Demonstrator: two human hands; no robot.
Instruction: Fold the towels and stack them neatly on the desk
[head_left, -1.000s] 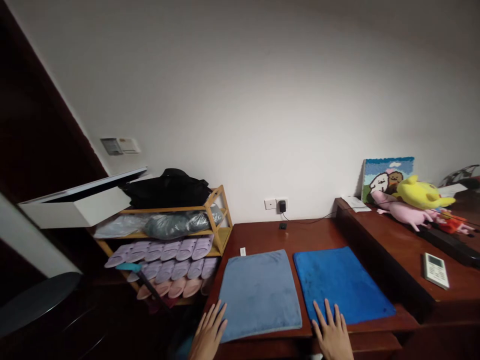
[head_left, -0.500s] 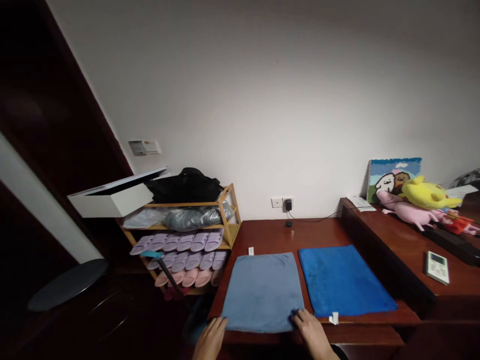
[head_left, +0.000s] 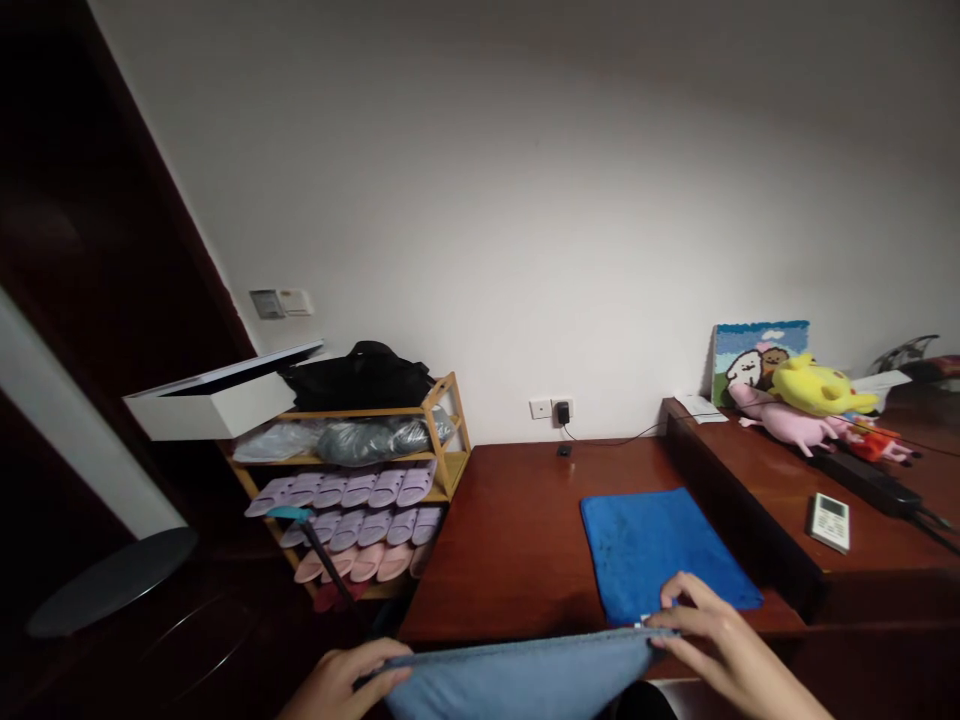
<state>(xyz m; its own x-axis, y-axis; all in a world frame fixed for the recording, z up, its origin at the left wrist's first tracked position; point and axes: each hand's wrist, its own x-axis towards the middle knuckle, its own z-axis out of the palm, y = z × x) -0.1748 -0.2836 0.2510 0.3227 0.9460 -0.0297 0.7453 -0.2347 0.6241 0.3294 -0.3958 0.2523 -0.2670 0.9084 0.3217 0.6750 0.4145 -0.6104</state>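
A grey-blue cloth (head_left: 517, 682) hangs at the near edge of the desk, its top edge stretched between my two hands. My left hand (head_left: 349, 682) pinches its left corner between thumb and fingers. At the right corner, my right hand (head_left: 705, 635) grips the cloth with fingers bent. The lower part of this cloth runs out of the picture. Just beyond my right hand, a bright blue cloth (head_left: 660, 550) lies flat on the brown desk (head_left: 517, 540).
Left of the desk stands a wooden rack (head_left: 446, 440) with several slippers (head_left: 360, 487), a black bag (head_left: 364, 375) and a white box (head_left: 217, 405). On the raised right surface are plush toys (head_left: 817, 390) and a white device (head_left: 829, 522). A round stool (head_left: 116, 580) is at far left.
The grey-blue cloth was lying flat on the desk beside the blue one. My hands have lifted it by two corners and drawn it towards me, off the desktop.
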